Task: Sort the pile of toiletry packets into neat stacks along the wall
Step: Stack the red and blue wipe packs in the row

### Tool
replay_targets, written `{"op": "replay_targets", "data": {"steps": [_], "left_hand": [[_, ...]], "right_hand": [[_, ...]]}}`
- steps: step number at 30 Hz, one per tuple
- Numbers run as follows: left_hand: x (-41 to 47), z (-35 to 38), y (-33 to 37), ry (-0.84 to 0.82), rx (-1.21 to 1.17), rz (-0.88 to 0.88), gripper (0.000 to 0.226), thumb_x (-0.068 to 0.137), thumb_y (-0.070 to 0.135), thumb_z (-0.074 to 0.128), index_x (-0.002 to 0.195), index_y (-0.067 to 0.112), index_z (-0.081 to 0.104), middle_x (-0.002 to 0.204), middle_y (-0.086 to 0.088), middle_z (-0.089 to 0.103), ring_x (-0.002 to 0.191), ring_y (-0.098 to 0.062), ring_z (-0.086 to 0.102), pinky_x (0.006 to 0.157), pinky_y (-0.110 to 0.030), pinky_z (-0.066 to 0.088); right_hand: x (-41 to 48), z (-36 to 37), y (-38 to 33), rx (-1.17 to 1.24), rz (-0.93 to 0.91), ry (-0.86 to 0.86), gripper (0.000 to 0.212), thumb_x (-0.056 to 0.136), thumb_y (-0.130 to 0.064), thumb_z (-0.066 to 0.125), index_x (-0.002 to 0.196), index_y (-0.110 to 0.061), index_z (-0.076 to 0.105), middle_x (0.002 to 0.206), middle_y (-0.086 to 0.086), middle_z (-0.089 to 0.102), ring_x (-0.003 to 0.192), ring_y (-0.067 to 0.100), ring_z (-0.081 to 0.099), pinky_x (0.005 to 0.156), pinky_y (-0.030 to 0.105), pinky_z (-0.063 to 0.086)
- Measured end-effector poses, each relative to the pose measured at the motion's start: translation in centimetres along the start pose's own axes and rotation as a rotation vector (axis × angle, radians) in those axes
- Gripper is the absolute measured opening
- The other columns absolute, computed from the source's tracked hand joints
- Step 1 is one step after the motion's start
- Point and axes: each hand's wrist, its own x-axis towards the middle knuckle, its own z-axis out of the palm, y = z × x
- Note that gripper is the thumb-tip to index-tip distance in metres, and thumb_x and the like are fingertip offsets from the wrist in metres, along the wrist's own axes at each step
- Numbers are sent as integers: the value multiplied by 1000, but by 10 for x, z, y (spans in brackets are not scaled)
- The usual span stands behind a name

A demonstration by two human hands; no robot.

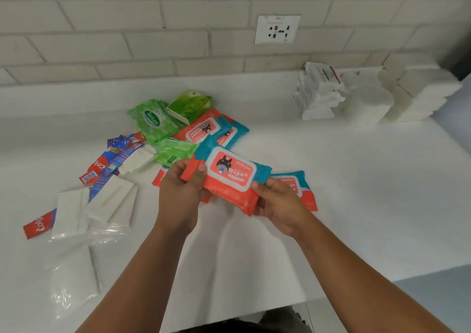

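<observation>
**A:** Where's the pack at right now?

**B:** Both hands are clamped on it. The left hand (178, 192) pinches the left edge and the right hand (277, 205) grips the lower right corner of the orange-and-teal soft plastic wipes pack (229, 179). Its long axis runs left to right between them, over the white surface (356, 179).

**A:** And the rest?

**B:** Just behind is the loose pile: matching wipes packs (211, 128), green Sanicare packets (153, 119), and red-and-blue toothpaste sachets (112, 159) on the left. Far right, against the brick-tiled wall (127, 39), sit the white packet stacks (318, 95). That's up and right of the hands, so I'd guess the right one is nearer for the drop.
</observation>
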Motion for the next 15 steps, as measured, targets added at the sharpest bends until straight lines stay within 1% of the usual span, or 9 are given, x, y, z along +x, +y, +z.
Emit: {"op": "replay_targets", "data": {"steps": [2,4,5,6,8,10,12,13,15], "left_hand": [[-4,11,-6,-117,-12,-36,34,85,25,75,115,29,60,107,1,77,93,-21,77,68,-35,63],[-3,21,-9,-211,-18,-97,51,82,21,77,127,28,54,113,3,76,101,-22,75,78,-37,63],[-4,28,-9,-232,-8,-128,52,85,19,76,131,27,51,116,1,75,102,-22,74,80,-38,63],[-4,35,-8,-237,12,-153,47,89,20,73,131,25,52,117,0,75,102,-21,75,80,-38,63],[-5,50,-6,-229,130,-169,32,95,30,68,124,18,62,110,1,77,97,-19,76,79,-39,63],[-4,66,-10,-223,367,-129,34,96,43,63,121,21,69,97,6,79,88,-15,77,78,-37,62],[-2,80,-17,-190,551,-98,37,95,50,61,118,22,71,89,10,79,79,-9,76,72,-30,61],[0,86,-22,-165,587,-108,39,95,50,61,121,22,70,89,10,78,76,-9,76,68,-28,61],[5,96,-33,-117,617,-158,43,96,47,61,130,21,66,97,7,77,77,-12,76,65,-27,61]], "right_hand": [[-4,-17,-9,-17,-54,71,35,95,-31,58,129,-23,62,118,4,73,105,24,71,79,47,60],[-9,-35,-17,-21,-98,119,31,99,-24,55,129,-20,62,117,6,73,101,25,71,80,48,60],[-12,-45,-21,-36,-116,134,29,99,-22,55,127,-19,63,116,7,73,100,25,72,79,46,60],[-14,-54,-24,-57,-134,143,27,99,-21,56,124,-19,64,115,8,73,99,26,72,79,44,60],[-18,-70,-30,-111,-160,154,24,99,-17,57,121,-19,66,113,9,74,100,28,72,82,43,59],[-20,-82,-34,-191,-152,163,21,99,-19,58,118,-21,68,109,7,75,99,28,73,81,41,60],[-20,-93,-36,-304,-127,220,13,96,-26,64,107,-22,69,99,2,77,91,26,75,75,38,62],[-18,-99,-37,-354,-113,274,12,94,-28,66,101,-19,68,94,2,77,87,25,76,74,40,63],[-14,-110,-37,-452,-88,364,15,93,-28,68,94,-13,65,86,2,77,79,23,76,75,45,63]]}}
